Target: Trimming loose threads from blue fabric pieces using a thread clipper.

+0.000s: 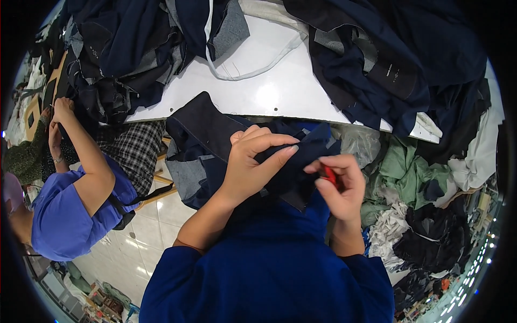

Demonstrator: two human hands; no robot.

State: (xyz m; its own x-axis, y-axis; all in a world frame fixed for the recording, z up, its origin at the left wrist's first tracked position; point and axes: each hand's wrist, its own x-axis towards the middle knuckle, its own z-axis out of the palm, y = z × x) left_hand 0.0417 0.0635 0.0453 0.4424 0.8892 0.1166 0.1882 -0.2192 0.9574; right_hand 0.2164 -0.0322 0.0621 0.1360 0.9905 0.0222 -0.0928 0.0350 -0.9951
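Observation:
A dark navy garment piece (280, 167) with black and grey parts lies over my lap, below the table's near edge. My left hand (250, 161) is closed over it, thumb and forefinger pinched at the dark cloth. To its right, my right hand (342, 185) curls around a small red tool (329, 175). Most of that tool is hidden in the palm, and its working end is blurred. The right fingertips are near the cloth; whether they touch it I cannot tell.
A white table (264, 94) bears dark garment heaps (124, 43) at left and more dark garments (388, 59) at right. A pale strip (258, 72) curves across it. Green cloth (412, 172) and white scraps (390, 231) pile up at right. Another person (81, 199) sits at left.

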